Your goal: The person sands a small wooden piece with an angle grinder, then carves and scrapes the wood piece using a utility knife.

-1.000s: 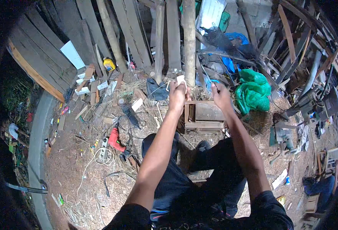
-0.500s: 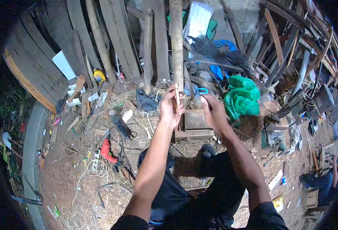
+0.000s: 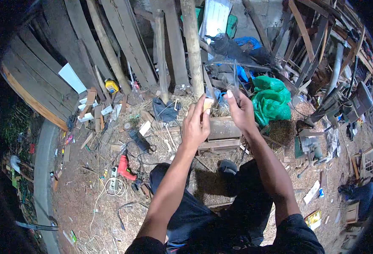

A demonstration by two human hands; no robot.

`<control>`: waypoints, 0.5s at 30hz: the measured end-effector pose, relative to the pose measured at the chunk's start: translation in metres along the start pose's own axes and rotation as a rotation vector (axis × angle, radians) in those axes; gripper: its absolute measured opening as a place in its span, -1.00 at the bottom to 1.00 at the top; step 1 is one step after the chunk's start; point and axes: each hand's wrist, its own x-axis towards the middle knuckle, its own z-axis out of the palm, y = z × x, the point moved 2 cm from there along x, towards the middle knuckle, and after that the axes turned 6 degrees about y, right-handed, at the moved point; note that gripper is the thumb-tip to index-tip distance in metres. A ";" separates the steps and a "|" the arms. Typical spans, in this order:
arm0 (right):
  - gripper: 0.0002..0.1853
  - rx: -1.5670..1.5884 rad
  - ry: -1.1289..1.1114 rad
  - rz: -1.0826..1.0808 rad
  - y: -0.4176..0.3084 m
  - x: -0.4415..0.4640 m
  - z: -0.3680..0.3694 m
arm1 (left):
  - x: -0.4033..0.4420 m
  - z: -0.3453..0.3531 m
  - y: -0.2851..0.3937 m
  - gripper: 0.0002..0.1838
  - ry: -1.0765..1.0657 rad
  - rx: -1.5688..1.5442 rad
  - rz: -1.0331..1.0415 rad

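Observation:
My left hand (image 3: 195, 126) is closed around a small pale piece of wood (image 3: 209, 103), whose end shows past the fingertips. To its right, my right hand (image 3: 242, 112) is closed on a thin grey blade (image 3: 236, 74) that points upward, blurred. Its handle is hidden in the fingers, so the exact kind of tool cannot be made out. The two hands are apart, both above a low wooden box (image 3: 223, 132) in front of my legs.
A red power drill (image 3: 126, 168) and a white power strip (image 3: 115, 185) with cords lie on the left. A green plastic bag (image 3: 272, 99) sits right of the box. Boards (image 3: 129, 42) lean at the back. Another person's leg (image 3: 361, 196) shows at far right.
My left hand has turned, showing its back, and the wood piece now shows its end. My right hand has rotated, bringing the upright blade into view. The camera view has shifted slightly.

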 end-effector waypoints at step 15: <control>-0.74 0.057 0.042 -0.062 -0.009 -0.011 -0.018 | 0.001 0.022 0.007 -0.55 -0.076 -0.118 -0.019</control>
